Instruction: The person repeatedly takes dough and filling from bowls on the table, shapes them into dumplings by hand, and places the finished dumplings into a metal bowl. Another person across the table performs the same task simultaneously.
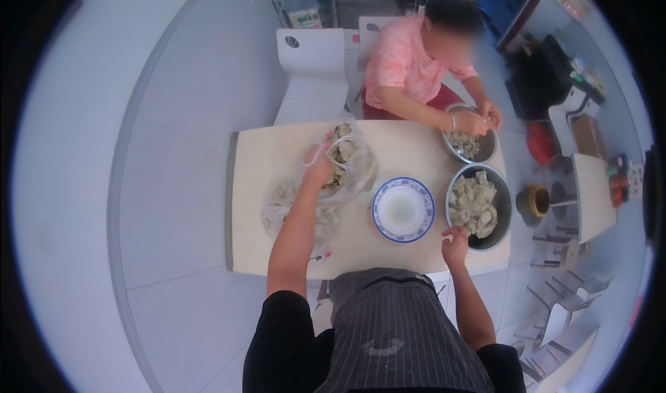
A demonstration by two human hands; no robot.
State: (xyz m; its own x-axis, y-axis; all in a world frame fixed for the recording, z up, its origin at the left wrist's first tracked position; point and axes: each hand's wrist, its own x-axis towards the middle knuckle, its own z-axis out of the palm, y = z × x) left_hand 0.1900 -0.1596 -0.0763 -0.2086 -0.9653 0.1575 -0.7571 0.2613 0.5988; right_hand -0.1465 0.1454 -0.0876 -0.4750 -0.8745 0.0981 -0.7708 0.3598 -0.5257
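My left hand (319, 163) is at the mouth of a clear plastic bag (359, 167) on the table, its fingers closed on the thin plastic. Grey-beige lumps (341, 151) show in the bag's opening. A second clear bag (279, 202) of similar pieces lies beneath my left forearm. My right hand (455, 246) is curled at the near-left rim of a large metal bowl (508, 209); whatever its fingers pinch is too small to tell. That bowl holds large greyish-white chunks (474, 204). Between my hands stands a white bowl with a blue patterned rim (404, 210).
Across the table (263, 154), a seated person in a pink top (395, 67) works with both hands over a smaller metal bowl (492, 147) of small grey pieces. A white chair (312, 74) stands at the far side. More tables and chairs (555, 323) are at the right.
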